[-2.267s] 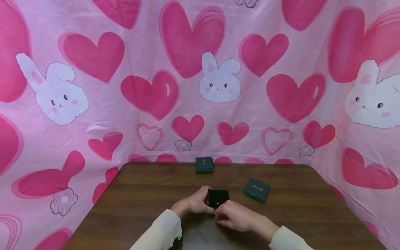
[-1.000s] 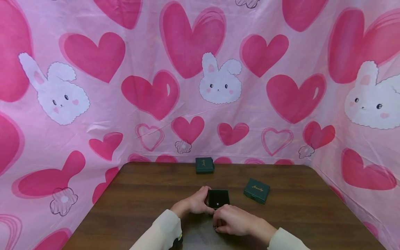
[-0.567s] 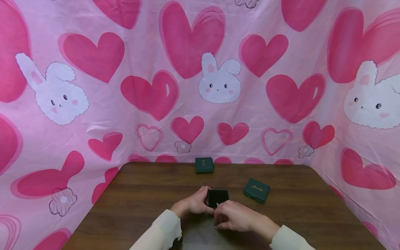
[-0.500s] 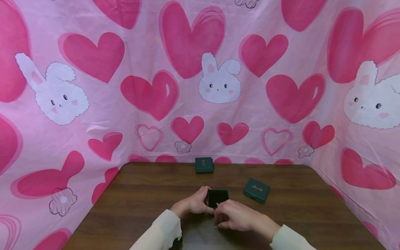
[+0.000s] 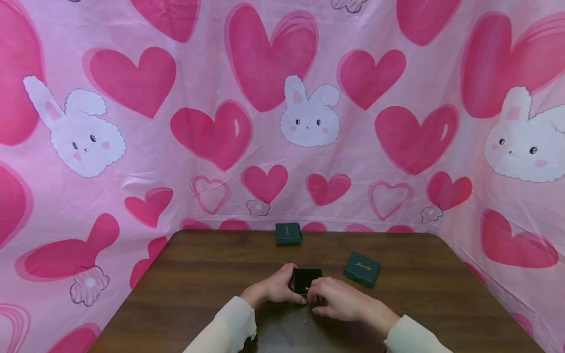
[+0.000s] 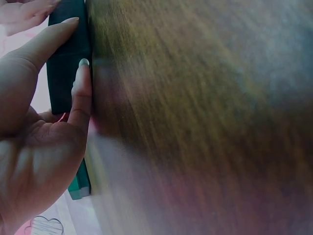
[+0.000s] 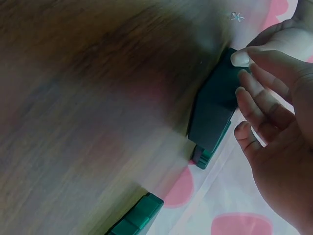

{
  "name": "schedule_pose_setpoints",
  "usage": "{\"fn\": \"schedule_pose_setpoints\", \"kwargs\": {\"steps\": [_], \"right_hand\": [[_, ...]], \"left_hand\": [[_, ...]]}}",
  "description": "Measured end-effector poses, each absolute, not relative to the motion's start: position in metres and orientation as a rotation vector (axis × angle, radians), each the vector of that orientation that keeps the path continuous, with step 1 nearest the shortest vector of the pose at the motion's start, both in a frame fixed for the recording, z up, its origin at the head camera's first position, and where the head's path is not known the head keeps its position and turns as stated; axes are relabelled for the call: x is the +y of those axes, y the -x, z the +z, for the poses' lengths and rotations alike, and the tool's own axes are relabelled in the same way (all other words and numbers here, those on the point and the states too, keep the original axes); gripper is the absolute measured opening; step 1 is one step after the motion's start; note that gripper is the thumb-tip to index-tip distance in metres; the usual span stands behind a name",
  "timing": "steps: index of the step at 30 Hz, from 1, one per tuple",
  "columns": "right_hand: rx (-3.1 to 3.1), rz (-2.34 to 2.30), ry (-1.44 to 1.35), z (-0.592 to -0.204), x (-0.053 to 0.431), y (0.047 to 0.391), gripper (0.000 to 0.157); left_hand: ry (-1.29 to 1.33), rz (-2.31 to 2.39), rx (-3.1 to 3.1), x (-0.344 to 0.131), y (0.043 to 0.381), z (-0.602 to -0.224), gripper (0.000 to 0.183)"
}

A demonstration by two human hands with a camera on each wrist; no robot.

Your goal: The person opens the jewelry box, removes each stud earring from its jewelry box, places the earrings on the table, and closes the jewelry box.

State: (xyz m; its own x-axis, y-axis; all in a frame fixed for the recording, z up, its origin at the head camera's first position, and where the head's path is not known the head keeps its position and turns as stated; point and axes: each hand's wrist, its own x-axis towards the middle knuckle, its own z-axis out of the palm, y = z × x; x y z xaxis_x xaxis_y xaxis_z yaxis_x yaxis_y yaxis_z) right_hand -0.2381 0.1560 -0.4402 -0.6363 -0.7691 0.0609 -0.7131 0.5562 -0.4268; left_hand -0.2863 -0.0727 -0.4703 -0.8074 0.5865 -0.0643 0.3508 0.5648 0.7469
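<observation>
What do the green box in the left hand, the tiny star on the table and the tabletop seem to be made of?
Green box: probably coated card or plastic, with smooth, matte-looking walls and straight edges.
Star: likely silvery metal, from its pale shine; too small for certainty.
Tabletop: wood or laminate, with streaky brown grain and faint sheen.

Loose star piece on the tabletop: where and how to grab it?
Pinch the star piece by two opposite arms, probably from above and right: the right hand is nearest. It's tiny, thin arms spreading from its centre, and sits apart from the dark box, so that grip should have room. Any post is too small to tell.
</observation>
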Motion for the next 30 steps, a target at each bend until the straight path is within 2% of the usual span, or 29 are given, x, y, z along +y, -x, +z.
{"fn": "schedule_pose_setpoints", "kwargs": {"steps": [9,20,30], "right_hand": [[2.724,-0.613,1.269,-0.44,0.161,0.243,0.008],[2.726,-0.631,1.14,-0.44,0.164,0.251,0.008],[2.766,-0.599,1.175,-0.44,0.162,0.259,0.007]], "left_hand": [[-0.764,1.083,2.495,-0.072,0.287,-0.469,0.067],[-0.758,1.089,2.477,-0.072,0.287,-0.47,0.067],[-0.771,1.087,2.495,-0.071,0.288,-0.471,0.065]]}}
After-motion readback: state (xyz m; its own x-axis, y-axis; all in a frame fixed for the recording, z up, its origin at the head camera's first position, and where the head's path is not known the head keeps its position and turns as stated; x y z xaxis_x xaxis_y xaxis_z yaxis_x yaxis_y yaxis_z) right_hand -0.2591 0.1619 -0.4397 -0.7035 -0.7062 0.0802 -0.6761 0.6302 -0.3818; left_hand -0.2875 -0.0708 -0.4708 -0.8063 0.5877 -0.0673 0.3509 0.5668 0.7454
